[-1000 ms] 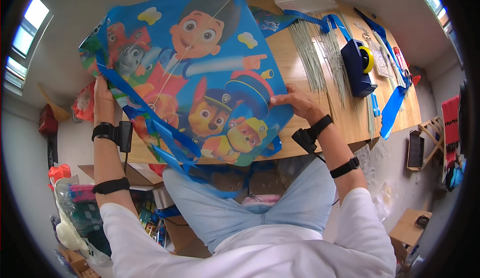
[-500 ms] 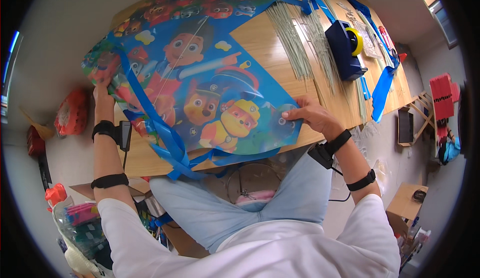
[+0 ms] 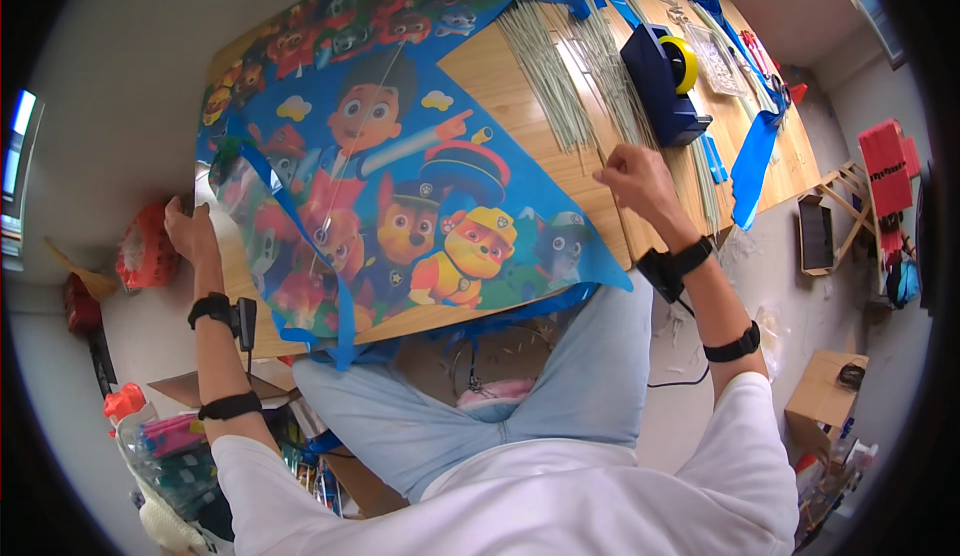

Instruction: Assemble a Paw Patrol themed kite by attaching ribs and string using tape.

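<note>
A large blue plastic kite sheet [image 3: 330, 186] printed with cartoon characters lies across the table in front of me, a thin pale line running down its middle. Blue ribbon tails [image 3: 290, 211] trail over its left side and down past the front edge. Off the sheet's left side, my left hand [image 3: 192, 234] has its fingers curled together at the table's edge; what they pinch, if anything, is too small to tell. My right hand [image 3: 642, 188], fingers curled in, hovers past the sheet's right edge by the thin rods [image 3: 545, 76]. Its fingertips hide whatever may be in them.
A dark blue tape dispenser [image 3: 655, 96] with yellow tape stands at the right of the wooden table [image 3: 500, 81]. Near it are a blue ribbon [image 3: 755, 171], scissors [image 3: 780, 91] and a clear tray [image 3: 715, 61] of small parts. A cardboard box [image 3: 822, 386] sits on the floor at right.
Both hands have let go of the sheet. My left hand has moved down and outward, my right hand up. The sheet now lies flatter, its right corner uncovered.
</note>
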Tool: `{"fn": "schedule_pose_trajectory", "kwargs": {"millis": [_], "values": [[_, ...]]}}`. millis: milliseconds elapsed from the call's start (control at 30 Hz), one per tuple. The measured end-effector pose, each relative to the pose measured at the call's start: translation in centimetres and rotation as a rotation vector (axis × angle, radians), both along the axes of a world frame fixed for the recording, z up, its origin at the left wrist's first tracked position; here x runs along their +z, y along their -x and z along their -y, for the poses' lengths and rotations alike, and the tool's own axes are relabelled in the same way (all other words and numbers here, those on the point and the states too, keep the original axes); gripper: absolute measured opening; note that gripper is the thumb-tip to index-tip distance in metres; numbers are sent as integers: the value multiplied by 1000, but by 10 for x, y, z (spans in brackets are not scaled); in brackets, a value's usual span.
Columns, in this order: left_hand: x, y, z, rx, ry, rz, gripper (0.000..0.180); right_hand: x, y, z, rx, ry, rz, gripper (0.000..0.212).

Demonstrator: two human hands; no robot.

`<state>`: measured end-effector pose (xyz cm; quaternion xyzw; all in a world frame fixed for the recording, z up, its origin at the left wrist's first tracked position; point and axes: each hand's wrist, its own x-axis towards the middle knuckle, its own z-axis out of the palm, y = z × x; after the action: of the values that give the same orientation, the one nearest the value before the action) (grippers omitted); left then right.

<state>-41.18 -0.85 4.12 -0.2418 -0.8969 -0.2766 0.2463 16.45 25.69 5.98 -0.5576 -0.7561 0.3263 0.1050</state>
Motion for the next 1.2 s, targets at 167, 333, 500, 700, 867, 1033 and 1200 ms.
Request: {"fn": "schedule_pose_trajectory", "kwargs": {"millis": [167,333,500,700,867,1033,1200], "values": [[-3,-189,-63,-721,177,324,70,-35,24,-54,-139,-392,113,26],[-32,-251,-66,-737,664,346,97,-54,49,-73,-208,-351,162,14],[-35,-236,-70,-720,679,354,104,-57,45,-71,-163,-395,114,16],[-30,-214,-85,-672,701,343,102,-64,35,-83,-216,-426,88,14],[-25,-204,-92,-634,682,367,100,-54,15,-84,-317,-404,221,19],[-26,-199,-90,-650,664,356,97,-49,13,-79,-305,-410,206,13],[-28,-203,-94,-656,615,388,92,-56,14,-95,-200,-473,279,14]]}}
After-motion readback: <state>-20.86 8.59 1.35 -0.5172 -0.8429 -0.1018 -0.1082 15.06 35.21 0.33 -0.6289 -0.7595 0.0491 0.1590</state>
